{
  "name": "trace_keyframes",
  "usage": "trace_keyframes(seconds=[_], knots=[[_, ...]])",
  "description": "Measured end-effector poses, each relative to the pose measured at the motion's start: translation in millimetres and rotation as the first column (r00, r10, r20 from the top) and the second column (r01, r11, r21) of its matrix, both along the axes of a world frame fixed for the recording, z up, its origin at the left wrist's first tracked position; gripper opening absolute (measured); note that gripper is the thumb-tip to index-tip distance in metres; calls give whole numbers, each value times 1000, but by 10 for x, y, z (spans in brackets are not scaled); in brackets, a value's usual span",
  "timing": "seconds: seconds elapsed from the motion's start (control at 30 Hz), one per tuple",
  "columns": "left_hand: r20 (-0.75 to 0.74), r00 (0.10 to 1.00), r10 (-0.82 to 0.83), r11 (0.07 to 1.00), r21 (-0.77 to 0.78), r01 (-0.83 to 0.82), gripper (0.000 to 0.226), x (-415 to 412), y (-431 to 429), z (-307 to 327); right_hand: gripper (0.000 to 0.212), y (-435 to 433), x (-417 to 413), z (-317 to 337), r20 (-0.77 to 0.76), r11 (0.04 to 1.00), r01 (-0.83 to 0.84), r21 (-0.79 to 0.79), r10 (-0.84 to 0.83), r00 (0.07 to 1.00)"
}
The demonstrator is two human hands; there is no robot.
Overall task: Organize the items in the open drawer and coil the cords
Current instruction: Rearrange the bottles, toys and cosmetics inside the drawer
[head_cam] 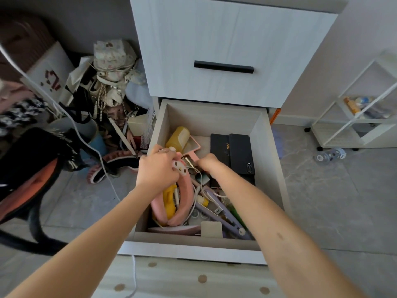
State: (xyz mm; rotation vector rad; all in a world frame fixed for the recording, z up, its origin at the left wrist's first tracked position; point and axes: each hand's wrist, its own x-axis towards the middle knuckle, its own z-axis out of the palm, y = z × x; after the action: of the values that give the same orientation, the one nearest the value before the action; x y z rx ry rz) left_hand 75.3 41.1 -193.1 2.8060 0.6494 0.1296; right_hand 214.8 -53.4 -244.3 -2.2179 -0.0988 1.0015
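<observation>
Along the left wall of the drawer (156, 134), lift the pink headband (189, 190) with the left hand (158, 168) clamped round its top, and with the right hand (209, 163), curled at mid-drawer on what cannot be told, tease the white cord (195, 198) loose toward the front edge.

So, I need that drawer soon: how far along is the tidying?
Nothing looks done: the drawer is a jumble. In hand: the left hand grips the pink headband; the right hand reaches in beside it, its grip unclear. Left: the white cord lies loose and uncoiled among the items, everything unsorted.
</observation>
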Motion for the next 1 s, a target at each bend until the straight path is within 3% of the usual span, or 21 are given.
trace_keyframes(seconds=[0.07,0.13,0.23,0.3,0.37,0.43,0.47,0.53,0.57,0.63,0.7,0.9,1.0], knots=[[-12,1000,1,1000,2,-1,40,4,8,10,28,-58,58,120,-57,997,52,60,-49,997],[-24,1000,-2,1000,10,2,41,-6,4,21,25,-187,127,246,-21,992,99,79,-98,995],[-38,999,5,1000,4,-4,42,-21,-5,46,13,-481,196,466,264,992,91,89,-112,958],[-39,999,8,1000,13,-7,42,-22,-16,67,21,-721,222,602,600,1000,-27,6,18,800],[-36,999,15,1000,4,-15,42,-21,-28,82,20,-934,209,713,811,972,-110,-205,232,537],[-34,999,16,1000,-3,-16,42,-25,-49,97,28,-1084,183,746,850,905,-113,-411,425,311],[-34,999,16,1000,-3,-17,42,-29,-55,101,42,-1128,195,708,830,860,-60,-506,505,238],[-30,999,19,1000,2,-19,41,-36,-58,105,74,-1148,157,632,720,725,45,-687,671,174],[-31,999,18,1000,7,-18,41,-37,-62,108,73,-1148,123,586,636,647,20,-763,743,209],[-37,999,13,1000,14,-12,42,-34,-73,109,35,-1139,62,503,480,509,-94,-856,848,225],[-41,999,10,1000,18,-9,42,-34,-68,110,25,-1061,-5,489,390,432,-138,-891,886,250],[-31,999,10,1000,25,-10,42,-36,-59,90,28,-953,-17,285,293,352,-182,-918,913,284],[-31,999,6,1000,30,-5,42,-19,-65,86,26,-1002,42,191,314,387,-167,-907,885,345]])
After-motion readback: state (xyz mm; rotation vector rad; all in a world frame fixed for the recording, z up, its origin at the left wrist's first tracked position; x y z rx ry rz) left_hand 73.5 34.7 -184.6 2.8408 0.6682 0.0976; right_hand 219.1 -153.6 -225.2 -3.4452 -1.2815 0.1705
